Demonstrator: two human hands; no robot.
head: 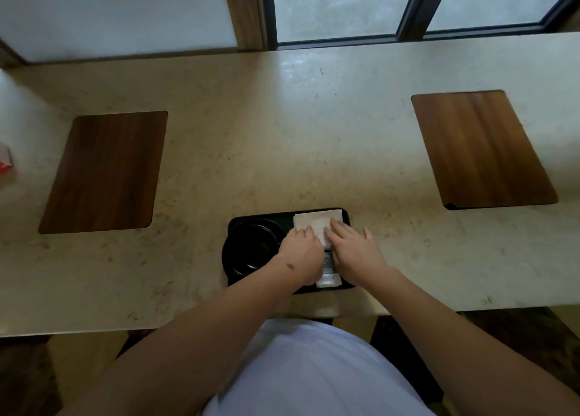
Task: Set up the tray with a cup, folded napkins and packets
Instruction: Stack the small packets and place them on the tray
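Note:
A black tray [233, 224] lies near the front edge of the beige counter. A black cup [251, 247] on a dark saucer fills its left half. A white folded napkin [317, 221] rests on the tray's far right part. My left hand [299, 243] and my right hand [351, 246] lie side by side on the napkin's near edge, fingers flat and pressing down on it. Pale packets [328, 274] show between my wrists at the tray's near right; my hands hide most of them.
Two dark wooden boards sit on the counter [282, 133], one at the left [103, 170] and one at the right [480, 148]. A red and white box [4, 164] peeks in at the far left edge. Windows stand behind the counter.

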